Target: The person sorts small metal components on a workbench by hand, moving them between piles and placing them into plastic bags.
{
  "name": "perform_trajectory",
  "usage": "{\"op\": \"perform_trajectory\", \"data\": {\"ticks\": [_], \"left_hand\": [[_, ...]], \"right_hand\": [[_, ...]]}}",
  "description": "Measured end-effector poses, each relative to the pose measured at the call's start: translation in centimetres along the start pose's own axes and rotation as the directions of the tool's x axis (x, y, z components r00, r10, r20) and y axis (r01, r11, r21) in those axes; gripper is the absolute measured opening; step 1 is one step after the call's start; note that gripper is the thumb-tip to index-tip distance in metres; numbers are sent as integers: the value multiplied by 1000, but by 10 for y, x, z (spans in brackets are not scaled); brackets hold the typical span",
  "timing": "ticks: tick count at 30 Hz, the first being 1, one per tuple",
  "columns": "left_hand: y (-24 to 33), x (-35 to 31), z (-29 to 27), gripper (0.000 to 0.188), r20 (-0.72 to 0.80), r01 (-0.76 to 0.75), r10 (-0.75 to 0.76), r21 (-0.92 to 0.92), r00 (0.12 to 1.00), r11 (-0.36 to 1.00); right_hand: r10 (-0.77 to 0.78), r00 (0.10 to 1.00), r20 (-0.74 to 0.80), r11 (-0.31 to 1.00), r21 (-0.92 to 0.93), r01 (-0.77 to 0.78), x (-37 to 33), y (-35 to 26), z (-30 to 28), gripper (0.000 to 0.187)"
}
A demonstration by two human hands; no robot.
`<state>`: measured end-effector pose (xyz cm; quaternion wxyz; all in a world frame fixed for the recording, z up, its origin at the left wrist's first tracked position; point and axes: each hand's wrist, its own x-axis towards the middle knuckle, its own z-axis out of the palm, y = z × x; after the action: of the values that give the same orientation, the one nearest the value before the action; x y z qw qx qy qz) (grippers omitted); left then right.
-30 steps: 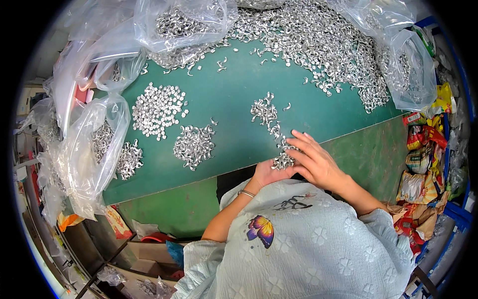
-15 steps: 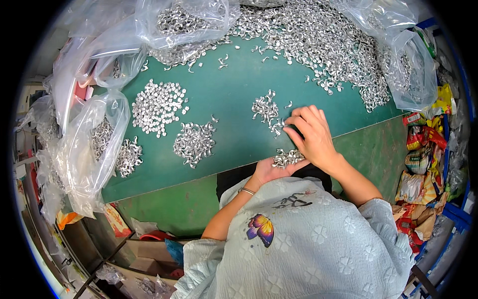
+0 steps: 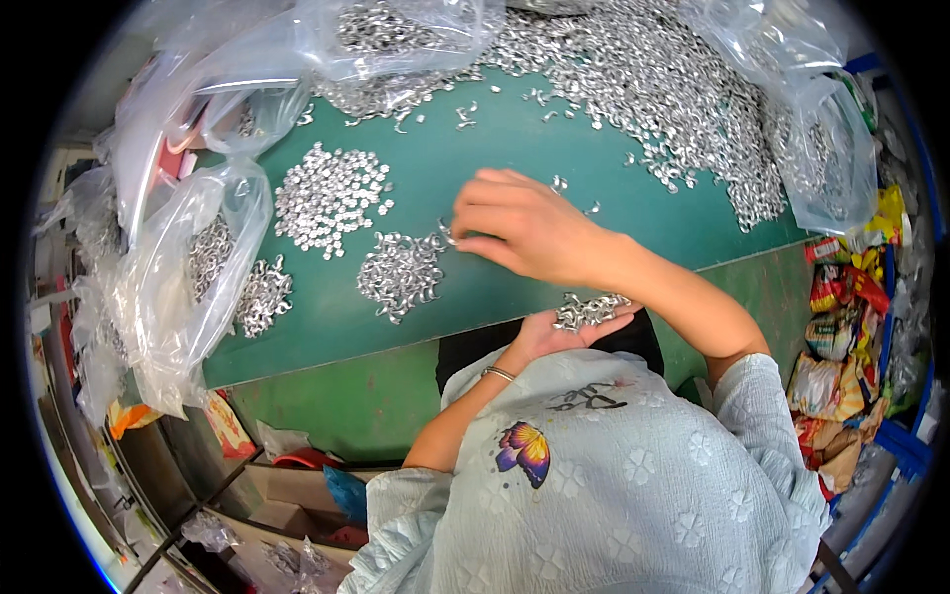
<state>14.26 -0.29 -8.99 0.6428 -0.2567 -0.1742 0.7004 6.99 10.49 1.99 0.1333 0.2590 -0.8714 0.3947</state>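
My left hand [image 3: 554,335] lies palm up at the table's near edge, cupped under a small heap of curved metal parts [image 3: 591,312]. Above it, my right hand [image 3: 520,223] reaches leftward over the green tabletop with its fingers pinched together. A small curved metal part [image 3: 448,236] shows at those fingertips, close beside a round pile of similar curved parts [image 3: 400,275]. Farther left sits a pile of small, rounder silver pieces [image 3: 332,201]. My right hand and forearm mostly hide a small group of parts, with a few loose ones [image 3: 560,185] visible beyond.
A large heap of silver parts [image 3: 633,89] spreads across the table's far right. Clear plastic bags of parts [image 3: 213,267] line the left side, with others [image 3: 831,158] at the right and far edge. Colourful packets [image 3: 831,287] stand right of the table.
My right hand has swung left from the small group of parts toward the round pile of curved parts. My left hand still holds its heap. The whole view has shifted slightly.
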Motion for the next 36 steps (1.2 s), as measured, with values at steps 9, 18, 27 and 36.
{"op": "perform_trajectory", "data": {"ticks": [9,18,27,36], "left_hand": [[-1,-1,-1,60,134,16,-17,2,991,1000],[14,-13,-27,66,-252,22,181,639,951,769],[-5,-6,8,65,-183,-42,236,701,954,712],[-6,-13,5,45,-145,-50,181,630,973,775]], "right_hand": [[104,993,-61,993,-46,-107,-26,-9,-18,19],[171,984,50,969,-187,-159,-143,-46,2,35],[-42,973,-229,996,-87,23,-179,-39,3,25],[416,516,-749,909,367,-200,-193,-43,33,21]]}}
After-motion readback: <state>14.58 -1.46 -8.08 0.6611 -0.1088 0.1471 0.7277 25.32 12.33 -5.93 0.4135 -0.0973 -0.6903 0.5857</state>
